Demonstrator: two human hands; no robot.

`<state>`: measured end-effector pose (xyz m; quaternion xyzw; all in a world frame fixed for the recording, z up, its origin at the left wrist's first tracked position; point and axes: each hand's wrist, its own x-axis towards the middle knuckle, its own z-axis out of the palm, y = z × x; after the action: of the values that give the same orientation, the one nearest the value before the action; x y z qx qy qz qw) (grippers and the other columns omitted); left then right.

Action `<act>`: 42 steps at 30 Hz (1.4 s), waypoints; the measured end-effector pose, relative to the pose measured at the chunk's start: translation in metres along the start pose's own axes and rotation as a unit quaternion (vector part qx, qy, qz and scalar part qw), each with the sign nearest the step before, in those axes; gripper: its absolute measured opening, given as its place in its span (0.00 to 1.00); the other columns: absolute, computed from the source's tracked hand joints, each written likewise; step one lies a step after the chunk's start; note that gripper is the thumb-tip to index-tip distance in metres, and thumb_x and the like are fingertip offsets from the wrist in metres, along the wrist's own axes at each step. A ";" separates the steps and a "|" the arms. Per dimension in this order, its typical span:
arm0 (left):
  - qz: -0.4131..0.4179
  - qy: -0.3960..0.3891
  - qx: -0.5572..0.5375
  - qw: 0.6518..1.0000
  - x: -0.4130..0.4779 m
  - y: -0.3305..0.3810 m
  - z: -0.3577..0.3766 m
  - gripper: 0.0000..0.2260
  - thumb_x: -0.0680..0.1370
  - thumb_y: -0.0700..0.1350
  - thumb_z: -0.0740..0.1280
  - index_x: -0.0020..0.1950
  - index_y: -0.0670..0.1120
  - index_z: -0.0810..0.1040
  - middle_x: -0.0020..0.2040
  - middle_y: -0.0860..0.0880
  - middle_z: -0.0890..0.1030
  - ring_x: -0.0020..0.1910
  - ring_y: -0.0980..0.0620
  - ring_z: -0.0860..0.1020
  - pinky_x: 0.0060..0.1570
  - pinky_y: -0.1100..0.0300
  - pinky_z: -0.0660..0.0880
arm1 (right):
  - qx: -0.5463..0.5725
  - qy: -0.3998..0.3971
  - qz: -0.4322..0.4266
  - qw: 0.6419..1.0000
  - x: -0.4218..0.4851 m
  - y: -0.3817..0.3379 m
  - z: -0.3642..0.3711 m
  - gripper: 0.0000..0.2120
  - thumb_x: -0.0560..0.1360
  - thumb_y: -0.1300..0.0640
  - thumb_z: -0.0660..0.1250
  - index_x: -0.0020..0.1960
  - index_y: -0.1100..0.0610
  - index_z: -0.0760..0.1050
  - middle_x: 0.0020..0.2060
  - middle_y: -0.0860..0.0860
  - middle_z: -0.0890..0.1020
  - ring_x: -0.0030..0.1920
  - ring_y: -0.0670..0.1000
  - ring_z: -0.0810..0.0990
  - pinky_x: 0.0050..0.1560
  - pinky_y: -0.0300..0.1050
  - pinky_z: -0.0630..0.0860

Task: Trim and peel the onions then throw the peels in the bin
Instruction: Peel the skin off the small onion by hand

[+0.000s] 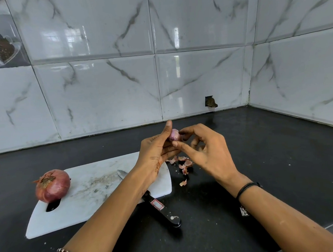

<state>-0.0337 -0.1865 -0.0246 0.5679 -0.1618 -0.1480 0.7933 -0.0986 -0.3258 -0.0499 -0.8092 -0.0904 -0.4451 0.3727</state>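
Currently small onion [174,135] held in air between hands, above peels [184,163] on counter. Left hand [155,155] grips it from left, thumb up; right hand [208,154] pinches its right side, placed to strip skin. Big onion [52,185] unpeeled on board [92,204], far left, nearer left hand.

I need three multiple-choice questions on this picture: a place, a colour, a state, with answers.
1. Where is the big unpeeled red onion?
A) on the white plastic cutting board
B) in a bowl
C) in a bin
2. What colour is the handle of the steel kitchen knife?
A) red
B) white
C) black
3. The small pale purple onion is:
A) sliced
B) held in both hands
C) lying on the board
Answers: 1 A, it sits by the board's slot; 2 C, black handle; 3 B, left hand and right hand pinch it.
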 end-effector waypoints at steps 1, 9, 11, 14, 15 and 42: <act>0.000 0.006 0.000 1.000 0.001 0.000 -0.001 0.16 0.77 0.53 0.72 0.47 0.39 0.84 0.42 0.41 0.87 0.40 0.49 0.86 0.40 0.57 0.84 | -0.008 0.000 -0.008 1.000 0.000 0.001 0.000 0.12 0.75 0.50 0.76 0.56 0.53 0.83 0.46 0.44 0.82 0.36 0.49 0.80 0.38 0.37 0.76; -0.011 -0.005 -0.002 1.000 0.005 -0.001 -0.002 0.13 0.76 0.49 0.74 0.48 0.39 0.84 0.41 0.41 0.86 0.39 0.48 0.86 0.42 0.57 0.84 | -0.025 0.002 -0.027 0.999 0.001 0.002 -0.001 0.11 0.75 0.52 0.76 0.55 0.55 0.84 0.46 0.45 0.82 0.36 0.48 0.80 0.37 0.34 0.75; -0.013 -0.011 -0.002 1.000 0.005 -0.002 -0.001 0.13 0.77 0.49 0.74 0.49 0.39 0.85 0.40 0.42 0.86 0.38 0.49 0.86 0.42 0.57 0.84 | -0.015 0.004 -0.026 1.000 0.002 0.002 -0.002 0.11 0.74 0.52 0.78 0.54 0.55 0.84 0.46 0.45 0.82 0.35 0.49 0.80 0.36 0.38 0.77; -0.015 -0.022 0.004 1.000 0.007 -0.004 -0.002 0.14 0.78 0.49 0.72 0.52 0.37 0.85 0.45 0.39 0.86 0.39 0.49 0.85 0.46 0.53 0.85 | -0.004 0.001 -0.026 1.000 0.002 0.002 -0.002 0.14 0.71 0.53 0.80 0.53 0.56 0.82 0.46 0.46 0.81 0.35 0.50 0.80 0.37 0.42 0.79; -0.015 -0.027 0.007 0.999 0.007 -0.005 -0.002 0.15 0.79 0.49 0.72 0.53 0.37 0.85 0.46 0.38 0.86 0.39 0.49 0.85 0.47 0.53 0.85 | -0.002 0.002 -0.023 1.000 0.002 0.002 -0.002 0.15 0.70 0.52 0.80 0.52 0.56 0.82 0.46 0.46 0.81 0.35 0.50 0.80 0.37 0.43 0.79; -0.049 -0.082 0.011 0.995 0.004 -0.002 0.004 0.17 0.81 0.51 0.67 0.56 0.38 0.83 0.50 0.36 0.85 0.44 0.47 0.84 0.46 0.52 0.85 | -0.048 0.013 -0.066 0.997 0.000 -0.001 -0.001 0.17 0.70 0.45 0.79 0.48 0.53 0.77 0.41 0.45 0.77 0.37 0.49 0.75 0.35 0.52 0.77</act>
<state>-0.0322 -0.1919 -0.0248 0.5695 -0.1998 -0.2307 0.7632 -0.0997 -0.3262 -0.0489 -0.8128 -0.1167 -0.4828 0.3042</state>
